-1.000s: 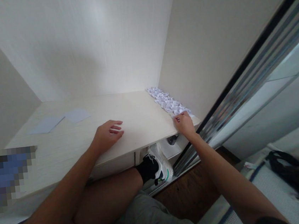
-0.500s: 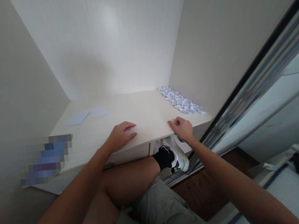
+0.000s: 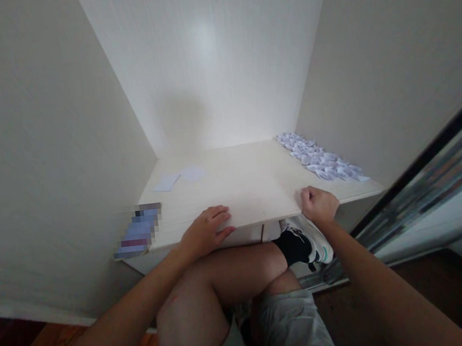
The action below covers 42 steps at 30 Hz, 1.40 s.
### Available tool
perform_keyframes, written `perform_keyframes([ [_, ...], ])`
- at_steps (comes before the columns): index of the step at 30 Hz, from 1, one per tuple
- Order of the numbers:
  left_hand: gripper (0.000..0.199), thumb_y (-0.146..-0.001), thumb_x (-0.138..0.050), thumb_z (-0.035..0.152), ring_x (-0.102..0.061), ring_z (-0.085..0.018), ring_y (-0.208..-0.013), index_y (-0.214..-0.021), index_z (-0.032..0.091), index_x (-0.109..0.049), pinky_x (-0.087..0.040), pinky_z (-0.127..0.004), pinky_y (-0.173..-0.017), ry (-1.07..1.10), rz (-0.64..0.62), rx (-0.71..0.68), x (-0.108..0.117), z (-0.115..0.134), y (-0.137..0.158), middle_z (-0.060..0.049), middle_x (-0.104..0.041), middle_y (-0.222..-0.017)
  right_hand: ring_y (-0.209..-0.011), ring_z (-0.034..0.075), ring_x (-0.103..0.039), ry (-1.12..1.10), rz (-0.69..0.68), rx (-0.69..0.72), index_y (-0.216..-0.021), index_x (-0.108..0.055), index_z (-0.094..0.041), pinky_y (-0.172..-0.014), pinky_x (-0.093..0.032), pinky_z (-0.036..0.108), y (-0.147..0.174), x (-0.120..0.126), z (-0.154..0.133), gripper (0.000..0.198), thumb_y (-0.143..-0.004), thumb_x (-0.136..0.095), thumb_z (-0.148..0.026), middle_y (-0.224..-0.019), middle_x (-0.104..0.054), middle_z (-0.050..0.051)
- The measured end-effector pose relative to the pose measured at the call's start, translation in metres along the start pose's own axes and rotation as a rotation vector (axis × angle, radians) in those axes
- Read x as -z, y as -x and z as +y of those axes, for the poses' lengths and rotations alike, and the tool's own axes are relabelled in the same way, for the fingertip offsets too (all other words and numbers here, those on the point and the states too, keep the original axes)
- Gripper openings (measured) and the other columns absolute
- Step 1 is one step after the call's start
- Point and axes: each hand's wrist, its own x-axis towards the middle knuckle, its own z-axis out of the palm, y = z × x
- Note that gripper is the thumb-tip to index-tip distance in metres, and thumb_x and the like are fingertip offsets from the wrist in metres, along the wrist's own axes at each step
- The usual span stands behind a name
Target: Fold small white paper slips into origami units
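My left hand (image 3: 209, 229) rests at the front edge of the pale wooden shelf (image 3: 240, 185). Its fingers are stretched out and the thumb stands apart, with nothing held. Further right, my right hand (image 3: 320, 204) is curled into a fist at the same edge, and no object shows in it. Beyond that fist, a heap of folded white paper pieces (image 3: 322, 159) runs along the right wall. Toward the back left lie a flat sheet of white paper (image 3: 167, 183) and a second pale paper piece (image 3: 192, 173), apart from my hands.
A blurred-out flat bluish item (image 3: 140, 232) lies at the shelf's left front corner. Walls close in the left, back and right sides. My crossed leg, with a white shoe (image 3: 310, 241), is under the front edge. A metal sliding-door track (image 3: 418, 192) runs at right.
The view has swung left, so the shelf and papers appear further right. My left hand has flattened, palm down, near the edge. My right hand stays curled and has turned slightly.
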Motion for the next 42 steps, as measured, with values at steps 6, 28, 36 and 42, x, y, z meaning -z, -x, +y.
perform_keyframes([
  [6,0.03,-0.096,-0.065,0.037,-0.066,-0.032,-0.123,-0.116,0.015,-0.071,-0.055,-0.052,-0.106,-0.019,0.019,-0.03,-0.002,0.0,-0.001,-0.017,-0.071,-0.13,-0.066,0.018,-0.052,0.018,-0.007,-0.007,-0.084,-0.078,-0.011,-0.061,-0.013,0.033,-0.001,0.001,-0.003,0.04,-0.1,-0.047,-0.031,-0.079,-0.071,0.015],
  [28,0.048,-0.095,-0.064,0.035,-0.059,-0.031,-0.136,-0.139,0.016,-0.057,-0.052,-0.051,-0.112,-0.175,-0.017,-0.011,0.004,0.012,0.009,-0.021,-0.064,-0.141,-0.058,0.019,-0.052,-0.076,-0.065,0.081,-0.068,-0.069,-0.018,-0.057,-0.014,0.032,-0.004,0.009,-0.004,0.041,-0.098,-0.049,-0.038,-0.07,-0.071,0.01],
  [36,0.048,-0.096,-0.065,0.034,-0.058,-0.028,-0.137,-0.14,0.018,-0.055,-0.048,-0.052,-0.115,-0.169,-0.052,-0.009,0.003,0.012,0.009,-0.019,-0.066,-0.14,-0.058,0.021,-0.057,-0.013,-0.104,0.11,-0.069,-0.07,-0.018,-0.055,-0.018,0.032,-0.005,0.011,-0.005,0.044,-0.099,-0.045,-0.037,-0.069,-0.072,0.013],
  [42,0.043,-0.099,-0.059,0.036,-0.059,-0.032,-0.136,-0.135,0.013,-0.059,-0.049,-0.055,-0.115,-0.204,-0.039,-0.036,0.003,0.007,0.012,-0.022,-0.066,-0.139,-0.07,0.028,-0.068,0.085,-0.24,0.059,-0.081,-0.079,-0.016,-0.056,-0.025,0.033,-0.008,0.017,-0.014,0.046,-0.099,-0.045,-0.04,-0.078,-0.075,0.017],
])
